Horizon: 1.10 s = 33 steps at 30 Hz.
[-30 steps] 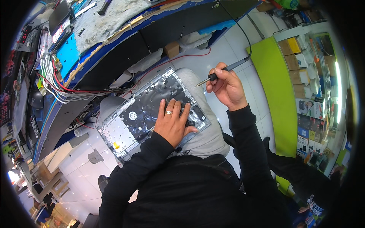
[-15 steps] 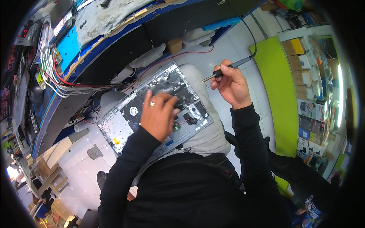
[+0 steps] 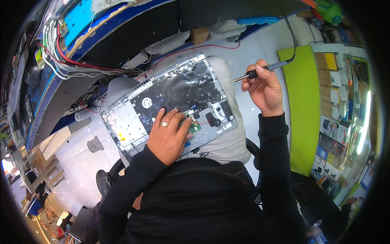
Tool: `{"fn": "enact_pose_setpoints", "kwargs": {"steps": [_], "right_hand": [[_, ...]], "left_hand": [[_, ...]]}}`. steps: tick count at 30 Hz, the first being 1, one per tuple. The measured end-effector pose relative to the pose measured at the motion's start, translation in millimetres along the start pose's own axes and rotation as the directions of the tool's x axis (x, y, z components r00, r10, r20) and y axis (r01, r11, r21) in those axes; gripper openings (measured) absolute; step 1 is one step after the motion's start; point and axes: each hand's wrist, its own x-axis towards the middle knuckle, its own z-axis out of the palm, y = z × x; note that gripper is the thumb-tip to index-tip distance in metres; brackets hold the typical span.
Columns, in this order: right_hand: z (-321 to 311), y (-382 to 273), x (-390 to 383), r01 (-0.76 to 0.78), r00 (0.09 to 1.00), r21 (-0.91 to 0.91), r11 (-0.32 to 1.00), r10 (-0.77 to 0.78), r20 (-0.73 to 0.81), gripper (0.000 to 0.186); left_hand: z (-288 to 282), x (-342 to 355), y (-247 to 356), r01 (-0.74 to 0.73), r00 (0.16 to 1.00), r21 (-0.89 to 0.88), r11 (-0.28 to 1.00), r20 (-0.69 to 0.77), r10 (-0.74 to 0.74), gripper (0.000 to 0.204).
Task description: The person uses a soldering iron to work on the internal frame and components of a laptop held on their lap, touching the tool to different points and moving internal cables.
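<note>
A disassembled laptop top case point(image 3: 170, 85) lies across my grey-trousered lap, its inside up, with black film, a silver plate, a small green board, red wires and a yellow piece of tape. My left hand point(image 3: 170, 134) rests on its lower middle, fingers bent loosely and apart, a ring on one finger. My right hand point(image 3: 264, 89) grips a soldering iron point(image 3: 274, 65) by the black part near its tip, which points left at the top case's right edge without clearly touching it. The iron's dark cord rises up to the bench.
A blue-edged bench point(image 3: 138, 28) with bundled cables point(image 3: 61, 53) spans the upper left. A cardboard box point(image 3: 199, 35) sits beneath it. A green panel point(image 3: 298, 105) and glass display case point(image 3: 331, 122) stand at right. A dark-clothed leg, seemingly another person's point(image 3: 313, 191), shows at lower right.
My left hand has shifted down toward the board, uncovering more black film. The soldering iron and my right hand appear higher and further right in view, as the whole view has shifted.
</note>
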Motion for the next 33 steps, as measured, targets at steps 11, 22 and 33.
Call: {"fn": "enact_pose_setpoints", "kwargs": {"steps": [11, 22, 33], "right_hand": [[-2, 0, -2, 0.011, 1.0, 0.006, 1.0, -0.011, -0.002, 0.017], [0, -1, -1, 0.005, 1.0, 0.002, 1.0, -0.005, -0.008, 0.016], [3, 0, -1, -0.005, 1.0, 0.025, 1.0, 0.005, -0.001, 0.018]], "left_hand": [[-7, 1, -17, 0.044, 0.997, -0.038, 0.998, -0.058, -0.047, 0.046], [-36, 17, -96, 0.339, 0.922, 0.084, 0.937, -0.228, -0.313, 0.052], [-40, 47, -115, 0.353, 0.935, -0.14, 0.925, 0.041, -0.351, 0.04]]}}
